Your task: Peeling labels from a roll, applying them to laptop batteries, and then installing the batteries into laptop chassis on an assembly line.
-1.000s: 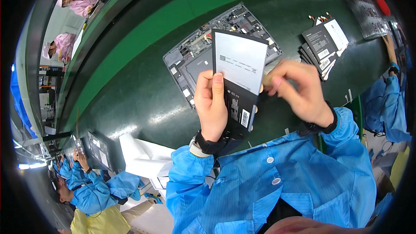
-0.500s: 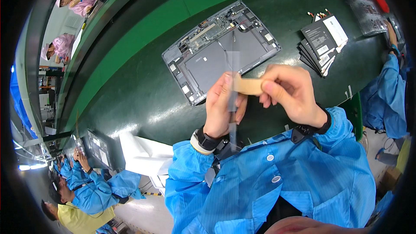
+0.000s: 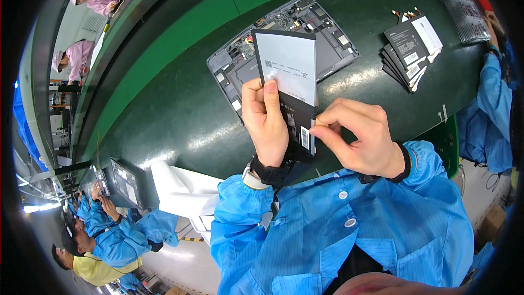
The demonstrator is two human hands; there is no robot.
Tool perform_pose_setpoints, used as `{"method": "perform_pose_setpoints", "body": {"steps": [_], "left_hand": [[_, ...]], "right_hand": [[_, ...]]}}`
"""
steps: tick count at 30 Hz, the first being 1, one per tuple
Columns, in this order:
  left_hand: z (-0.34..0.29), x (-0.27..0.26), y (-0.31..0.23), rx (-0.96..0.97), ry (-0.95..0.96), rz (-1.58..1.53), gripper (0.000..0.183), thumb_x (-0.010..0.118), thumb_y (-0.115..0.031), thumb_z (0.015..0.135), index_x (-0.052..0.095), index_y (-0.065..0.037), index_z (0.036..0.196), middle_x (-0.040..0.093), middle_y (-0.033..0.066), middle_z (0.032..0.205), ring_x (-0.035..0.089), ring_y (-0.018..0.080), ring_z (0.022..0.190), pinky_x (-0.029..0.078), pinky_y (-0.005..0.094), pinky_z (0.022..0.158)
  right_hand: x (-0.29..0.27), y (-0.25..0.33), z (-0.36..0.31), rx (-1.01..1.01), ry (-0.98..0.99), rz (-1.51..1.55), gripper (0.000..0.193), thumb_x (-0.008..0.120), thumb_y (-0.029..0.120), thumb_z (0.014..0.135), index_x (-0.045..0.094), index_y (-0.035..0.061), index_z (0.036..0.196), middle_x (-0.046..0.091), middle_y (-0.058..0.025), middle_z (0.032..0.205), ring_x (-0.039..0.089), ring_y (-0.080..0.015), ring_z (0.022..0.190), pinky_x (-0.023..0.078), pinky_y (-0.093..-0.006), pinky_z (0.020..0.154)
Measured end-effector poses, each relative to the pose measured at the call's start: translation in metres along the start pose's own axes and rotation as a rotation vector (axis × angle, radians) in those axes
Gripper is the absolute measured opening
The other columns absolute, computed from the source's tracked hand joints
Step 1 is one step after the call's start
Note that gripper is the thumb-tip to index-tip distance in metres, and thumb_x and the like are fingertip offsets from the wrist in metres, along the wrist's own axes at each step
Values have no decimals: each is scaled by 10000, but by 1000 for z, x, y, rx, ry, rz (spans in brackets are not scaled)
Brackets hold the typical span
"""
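Note:
Upright in front of my chest is a flat laptop battery, with a pale label panel above and a black part with a barcode below. My left hand is closed on its left edge, thumb pressed across the face. My right hand pinches the battery's lower right edge between thumb and fingertips; a thin greyish strip runs along that edge. Coloured wires show at the battery's upper left corner. Behind it lies an opened laptop base, circuit board and inner bays exposed, partly hidden by the battery and my left hand.
A fanned stack of similar batteries lies to the right on the green table. Beyond it are clear plastic trays. White sheeting hangs at the near left edge. A co-worker's blue sleeve is at the right.
The battery now shows its broad face; earlier, a thin blurred vertical shape stood there. A tan strip between my hands is out of sight. My right hand has lowered to the battery's edge.

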State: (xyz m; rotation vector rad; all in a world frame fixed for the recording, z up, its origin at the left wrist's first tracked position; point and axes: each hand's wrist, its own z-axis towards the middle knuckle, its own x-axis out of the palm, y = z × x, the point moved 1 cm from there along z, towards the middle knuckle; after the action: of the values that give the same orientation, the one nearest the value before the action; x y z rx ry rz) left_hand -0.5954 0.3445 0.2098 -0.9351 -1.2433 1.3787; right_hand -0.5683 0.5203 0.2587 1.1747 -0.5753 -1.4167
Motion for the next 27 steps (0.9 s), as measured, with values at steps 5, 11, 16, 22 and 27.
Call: {"method": "perform_pose_setpoints", "body": {"steps": [5, 11, 16, 22, 27], "left_hand": [[1, 0, 7, -245, 279, -267, 307, 499, -351, 1104, 538, -47, 1109, 591, -2, 877, 510, 47, 662, 424, 210, 562], [23, -16, 11, -276, 585, -1206, 341, 503, -352, 1053, 463, -21, 1127, 497, 134, 910, 562, 256, 664, 484, 305, 379], [19, -14, 13, -230, 363, -1006, 307, 499, -370, 1056, 451, -67, 1040, 505, 114, 934, 541, 202, 688, 452, 254, 419], [8, -7, -3, -67, 123, -517, 438, 436, -530, 1080, 414, -105, 974, 476, 51, 833, 459, 91, 580, 342, 211, 411], [3, -7, -3, 11, 82, -358, 410, 457, -492, 1084, 420, -100, 968, 470, 59, 839, 457, 99, 575, 361, 213, 429]], "right_hand": [[0, -7, 1, 30, 79, 253, 50, 698, 0, 917, 667, -7, 878, 639, -97, 756, 609, -163, 569, 469, -282, 543], [-17, -20, -1, 142, -150, 193, 68, 657, 3, 916, 668, -23, 854, 656, -79, 719, 626, -107, 606, 474, -261, 553], [-6, 1, -4, -51, -71, -101, 41, 695, -19, 834, 677, 16, 845, 642, -80, 733, 609, -172, 557, 476, -310, 518], [26, 13, -15, -160, -21, 7, 129, 760, 0, 788, 660, 9, 869, 635, -94, 754, 646, -253, 595, 503, -351, 530], [25, 8, -21, -239, 16, -73, 165, 784, 28, 801, 637, 17, 875, 616, -100, 771, 633, -278, 607, 503, -369, 540]]}}
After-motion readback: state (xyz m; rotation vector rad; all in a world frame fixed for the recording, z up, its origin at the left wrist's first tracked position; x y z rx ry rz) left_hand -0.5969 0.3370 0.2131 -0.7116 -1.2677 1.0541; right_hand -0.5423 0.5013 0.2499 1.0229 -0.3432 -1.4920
